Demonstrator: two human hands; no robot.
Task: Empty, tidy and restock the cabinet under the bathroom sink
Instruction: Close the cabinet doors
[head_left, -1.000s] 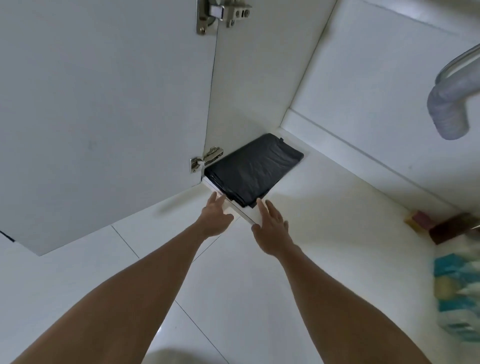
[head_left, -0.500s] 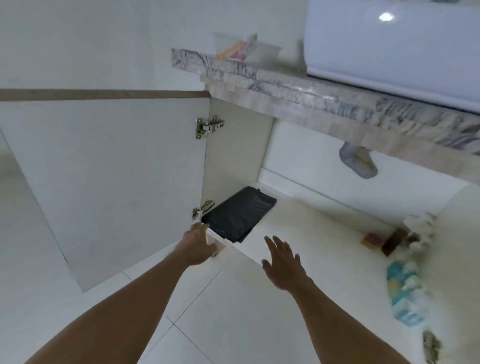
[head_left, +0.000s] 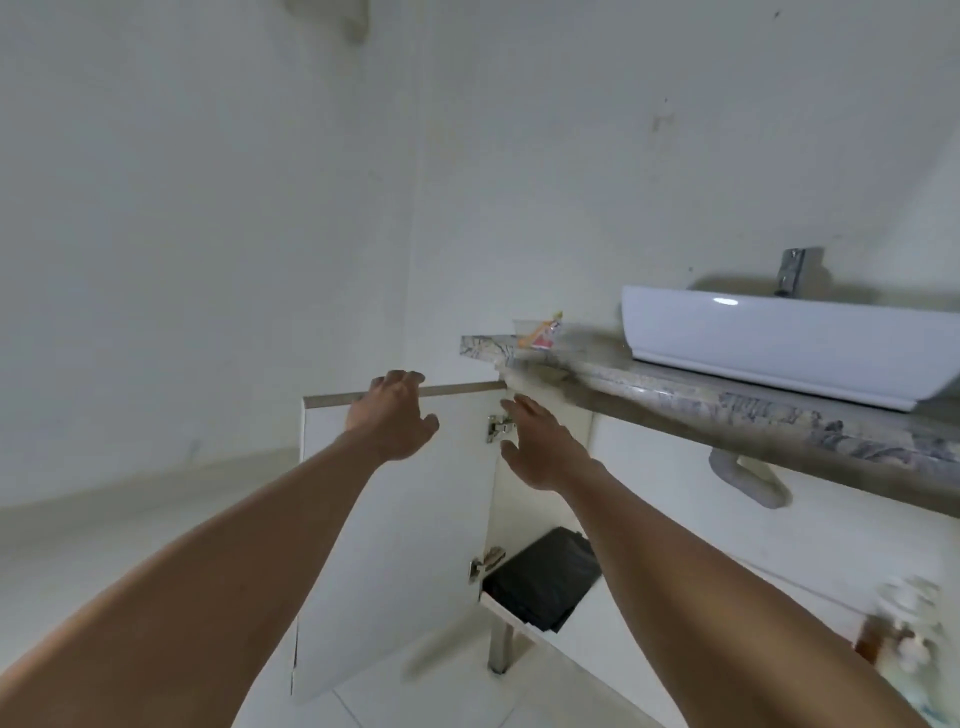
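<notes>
Lying in open cabinet (head_left: 519, 519): folded black bags (head_left: 545, 582); left hand (head_left: 389, 421), right hand (head_left: 540, 441) spread, empty.

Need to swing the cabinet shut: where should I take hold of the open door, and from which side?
Grip the door by its top edge, toward the free end away from the hinges, coming down from above with the left hand. That edge is bare and level; no handle shows on this face.
</notes>
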